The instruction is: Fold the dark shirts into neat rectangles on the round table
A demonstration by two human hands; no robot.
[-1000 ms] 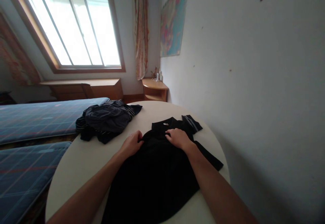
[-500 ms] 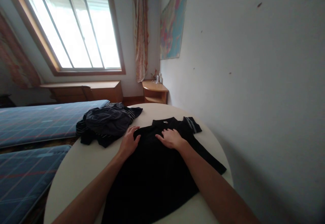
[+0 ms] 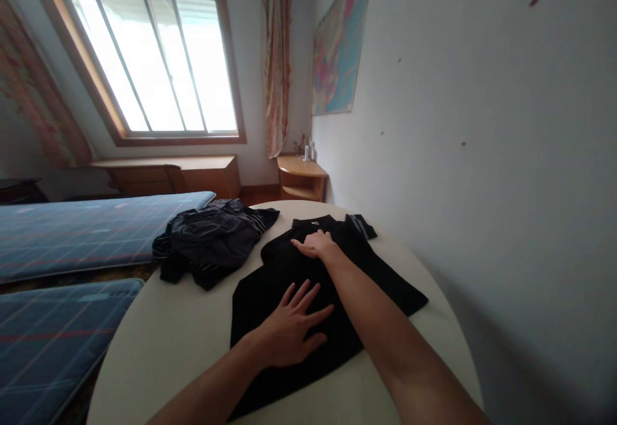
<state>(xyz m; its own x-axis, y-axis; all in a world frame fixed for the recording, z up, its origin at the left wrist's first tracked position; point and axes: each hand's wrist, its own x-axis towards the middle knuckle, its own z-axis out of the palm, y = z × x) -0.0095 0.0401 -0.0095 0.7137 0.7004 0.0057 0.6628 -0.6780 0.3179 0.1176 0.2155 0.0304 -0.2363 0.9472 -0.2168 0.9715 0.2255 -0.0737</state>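
A black collared polo shirt is spread on a round cream-coloured table, its collar at the far end. My left hand, fingers spread wide, is over the lower middle of the shirt. Farther off, my right hand rests just below the collar with its thumb stretched out to the left; its fingertips are hard to make out against the cloth. A striped sleeve end sticks out to the right of the collar. On the left, the shirt's edge bends inward, and the other sleeve does not show.
A heap of dark clothes lies at the table's far left edge. Blue checked mattresses stand to the left. A white wall runs along the right. Beyond are a corner shelf and a window.
My left hand has moved from the shirt's left shoulder down and right onto its lower middle. The shirt's left side has come inward. My right hand has shifted slightly towards the collar.
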